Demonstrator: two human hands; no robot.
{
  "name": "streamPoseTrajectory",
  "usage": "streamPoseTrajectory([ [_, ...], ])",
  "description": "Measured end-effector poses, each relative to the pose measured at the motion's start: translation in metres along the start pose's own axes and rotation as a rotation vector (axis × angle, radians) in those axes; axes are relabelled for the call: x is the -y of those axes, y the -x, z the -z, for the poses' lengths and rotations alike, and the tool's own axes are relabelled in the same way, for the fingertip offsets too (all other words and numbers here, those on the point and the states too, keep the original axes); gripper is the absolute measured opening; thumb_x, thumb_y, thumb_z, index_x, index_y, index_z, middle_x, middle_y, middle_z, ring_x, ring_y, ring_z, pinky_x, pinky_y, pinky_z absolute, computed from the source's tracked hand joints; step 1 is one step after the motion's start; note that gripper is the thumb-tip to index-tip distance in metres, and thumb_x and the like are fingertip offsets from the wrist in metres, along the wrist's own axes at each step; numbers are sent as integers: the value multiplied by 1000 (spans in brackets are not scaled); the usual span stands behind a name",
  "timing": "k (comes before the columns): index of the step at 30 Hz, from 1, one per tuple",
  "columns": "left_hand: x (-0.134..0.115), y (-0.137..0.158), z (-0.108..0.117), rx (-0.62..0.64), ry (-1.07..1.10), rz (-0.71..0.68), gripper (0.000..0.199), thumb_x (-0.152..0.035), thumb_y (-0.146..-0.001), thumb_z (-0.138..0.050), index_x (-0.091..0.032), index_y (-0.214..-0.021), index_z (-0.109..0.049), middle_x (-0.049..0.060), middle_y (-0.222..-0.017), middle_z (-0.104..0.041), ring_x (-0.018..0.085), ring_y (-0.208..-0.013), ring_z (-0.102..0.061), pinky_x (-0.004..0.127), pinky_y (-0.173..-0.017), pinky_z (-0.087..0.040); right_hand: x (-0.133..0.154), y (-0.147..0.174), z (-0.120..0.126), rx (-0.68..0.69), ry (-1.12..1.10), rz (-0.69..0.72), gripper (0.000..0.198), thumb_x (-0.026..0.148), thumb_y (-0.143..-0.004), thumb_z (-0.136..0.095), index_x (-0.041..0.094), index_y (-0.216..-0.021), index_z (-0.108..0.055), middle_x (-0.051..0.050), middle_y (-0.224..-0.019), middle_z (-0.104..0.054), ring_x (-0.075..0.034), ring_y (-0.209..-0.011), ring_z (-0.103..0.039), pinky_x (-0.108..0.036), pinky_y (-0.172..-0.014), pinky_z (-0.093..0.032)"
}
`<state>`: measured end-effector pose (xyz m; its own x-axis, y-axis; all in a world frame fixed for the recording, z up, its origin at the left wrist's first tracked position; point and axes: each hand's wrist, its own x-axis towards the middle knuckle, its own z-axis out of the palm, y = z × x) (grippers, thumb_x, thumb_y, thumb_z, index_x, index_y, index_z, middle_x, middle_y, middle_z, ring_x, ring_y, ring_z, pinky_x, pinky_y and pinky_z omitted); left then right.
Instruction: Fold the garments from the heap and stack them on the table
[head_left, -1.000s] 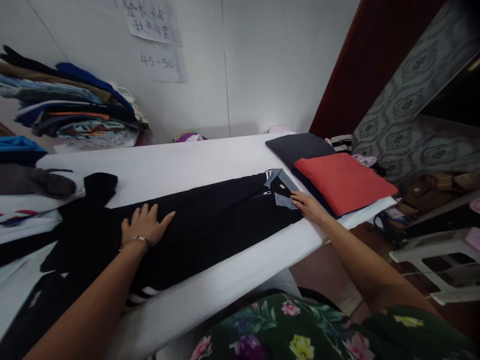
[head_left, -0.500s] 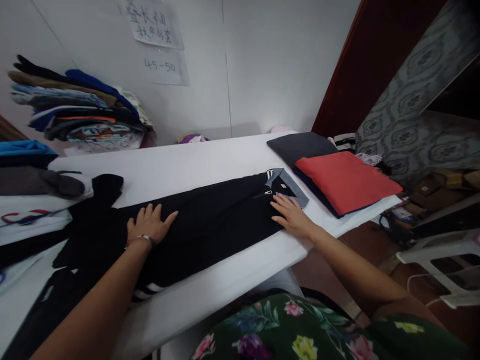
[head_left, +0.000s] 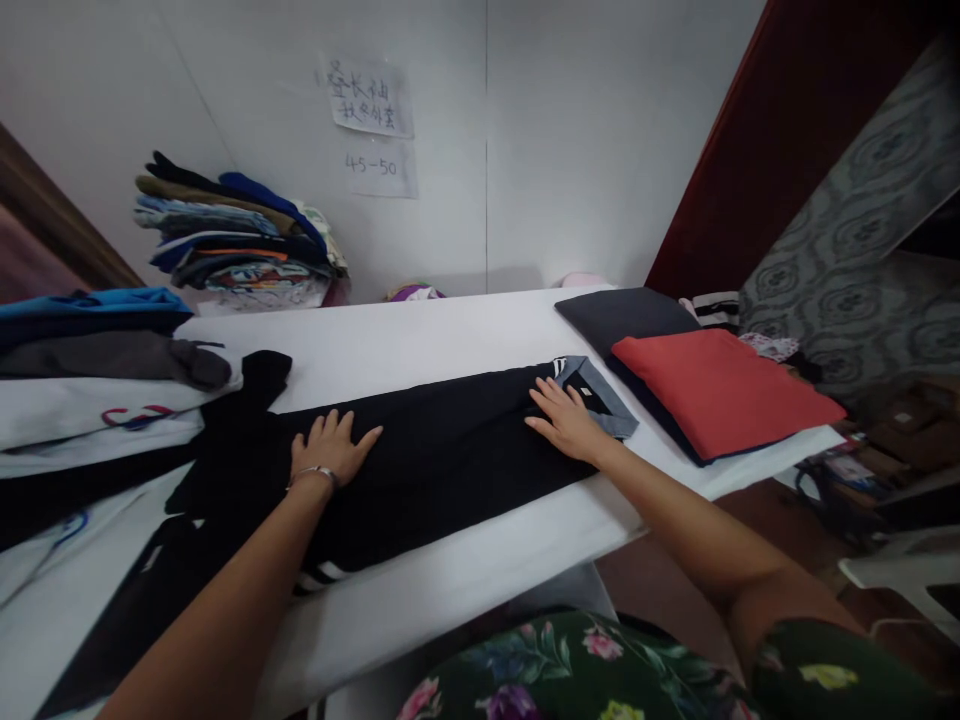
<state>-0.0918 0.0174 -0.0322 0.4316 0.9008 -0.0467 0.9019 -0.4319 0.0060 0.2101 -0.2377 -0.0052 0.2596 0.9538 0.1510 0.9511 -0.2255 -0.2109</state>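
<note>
A black jacket (head_left: 435, 455) with a grey collar (head_left: 600, 385) and white stripes lies stretched lengthwise on the white table (head_left: 450, 335), its collar toward the right. My left hand (head_left: 331, 447) rests flat on its left half, fingers spread, a bracelet on the wrist. Near the collar, my right hand (head_left: 566, 418) lies open on the fabric, palm down. Beyond my left hand, the black cloth runs on to the left, and I cannot tell where the jacket ends and other dark garments begin.
Folded garments, a red one (head_left: 727, 390) on top and a dark grey one (head_left: 634, 310) behind, lie at the right end. A tall clothes stack (head_left: 240, 230) stands at the back left. More clothes (head_left: 90, 380) pile up at the left. A white stool (head_left: 900, 575) is at lower right.
My right hand has slid a little leftward over the jacket, away from the collar. My left hand stays flat on the cloth. The camera view has swung slightly left and up.
</note>
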Motion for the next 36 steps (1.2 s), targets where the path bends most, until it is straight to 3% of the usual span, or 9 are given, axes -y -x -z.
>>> streamPoseTrajectory([
  [6, 1, 1, 0, -9, 4, 2, 80, -66, -86, -25, -14, -146, -37, 14, -156, -25, 31, -144, -21, 54, -113, -22, -7, -69, -28, 136, 62, -121, 66, 58, -95, -25, 19, -148, -32, -10, -158, -22, -26, -146, -14, -53, -116, -13],
  [11, 0, 3, -2, -6, 33, 10, 78, -65, -87, -27, -16, -146, -37, 13, -156, -26, 31, -144, -20, 53, -114, -20, -26, -73, -51, 153, 101, -158, 64, 58, -95, -21, 23, -148, -31, -7, -158, -23, -24, -146, -14, -51, -116, -14],
  [17, 3, 9, 0, 2, 119, 16, 69, -61, -90, -28, -18, -142, -42, 10, -155, -29, 28, -144, -22, 49, -115, -19, -32, -67, -57, 95, 121, -117, 63, 55, -95, -24, 20, -146, -36, -10, -156, -28, -27, -144, -20, -55, -113, -20],
  [24, 48, 32, 15, -13, 72, 127, 55, -52, -89, -45, -18, -131, -54, 14, -147, -44, 31, -138, -33, 47, -114, -19, -48, -66, -73, 44, 187, -71, 60, 51, -94, -23, 21, -143, -40, -10, -154, -32, -29, -143, -24, -57, -110, -25],
  [30, 86, 50, 26, -240, 107, 321, 52, -46, -88, -49, -16, -130, -53, 14, -141, -50, 28, -129, -44, 38, -107, -33, -61, -68, -81, 62, 206, 7, 56, 48, -93, -22, 26, -136, -49, -11, -151, -37, -32, -141, -27, -61, -107, -28],
  [33, 101, 50, 29, -167, 179, 505, 60, -54, -86, -46, -11, -127, -54, 20, -131, -56, 32, -123, -50, 39, -99, -40, -62, -67, -81, 73, 209, 4, 55, 47, -92, -22, 26, -132, -53, -10, -151, -38, -32, -141, -27, -60, -107, -28],
  [36, 115, 43, 32, -30, 233, 574, 66, -63, -84, -44, -10, -121, -59, 22, -127, -59, 35, -121, -53, 40, -96, -43, -59, -67, -82, 49, 207, -14, 56, 47, -92, -22, 23, -135, -51, -10, -150, -39, -31, -141, -28, -58, -107, -30],
])
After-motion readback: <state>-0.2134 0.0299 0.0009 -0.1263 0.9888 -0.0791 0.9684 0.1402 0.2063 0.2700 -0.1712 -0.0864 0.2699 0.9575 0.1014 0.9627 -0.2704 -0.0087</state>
